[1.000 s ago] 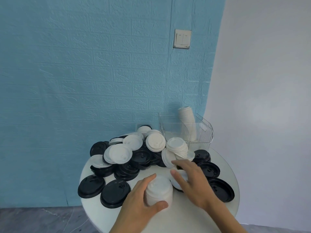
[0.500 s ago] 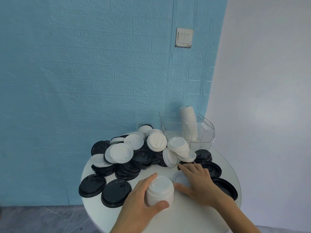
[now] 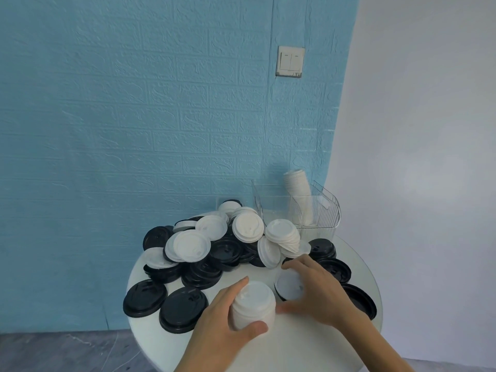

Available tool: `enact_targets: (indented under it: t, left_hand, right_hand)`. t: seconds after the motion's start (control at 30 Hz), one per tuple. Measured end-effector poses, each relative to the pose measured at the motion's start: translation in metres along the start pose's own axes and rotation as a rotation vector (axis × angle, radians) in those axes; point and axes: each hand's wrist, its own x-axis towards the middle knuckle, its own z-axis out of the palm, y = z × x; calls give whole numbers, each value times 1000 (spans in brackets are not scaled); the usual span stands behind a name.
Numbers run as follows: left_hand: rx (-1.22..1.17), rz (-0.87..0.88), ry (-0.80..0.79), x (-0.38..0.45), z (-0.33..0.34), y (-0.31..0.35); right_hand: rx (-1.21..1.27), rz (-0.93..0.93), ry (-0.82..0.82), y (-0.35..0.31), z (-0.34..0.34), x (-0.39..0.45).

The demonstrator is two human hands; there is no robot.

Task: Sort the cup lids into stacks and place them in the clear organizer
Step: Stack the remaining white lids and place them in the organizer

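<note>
Both hands work at the near edge of a round white table (image 3: 308, 342). On the left, the left hand (image 3: 222, 315) is wrapped around a short stack of white lids (image 3: 253, 304), thumb in front and fingers behind, holding it upright on the tabletop. Just beside it, the right hand (image 3: 319, 294) curls over a single white lid (image 3: 288, 285), fingertips on its far rim and thumb at its near edge. Behind them lies a loose heap of white and black lids (image 3: 228, 245), with more black ones scattered to either side. At the far right edge stands the clear organizer (image 3: 326, 218); one compartment holds a tall, leaning white stack (image 3: 299, 197), and the rest looks see-through.
</note>
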Motion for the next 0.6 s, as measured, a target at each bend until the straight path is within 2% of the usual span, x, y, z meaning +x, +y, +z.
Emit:
enact_targets:
  t: [0.2,0.27,0.37,0.47,0.53,0.6]
  left_hand:
    - [-7,-4,0,1,0,0]
    - [-6,-7,-6,0,0,1]
    - [-1,-9,-7,0,0,2]
    - [7,-14,-4,1,-1,4]
    - [8,-22,-4,1,-1,3]
    - [-3,-34,-4,1,0,3]
  right_hand:
    - [-120,-23,21,3,-4,3]
    - [-85,-10,49,6,-7,6]
    - [228,25,161,0,-12,6]
    - [705,-6,278,-24,-12,0]
    - [955,-38,273,-38,-8,-2]
    - [1084,-46,218,-48,0,0]
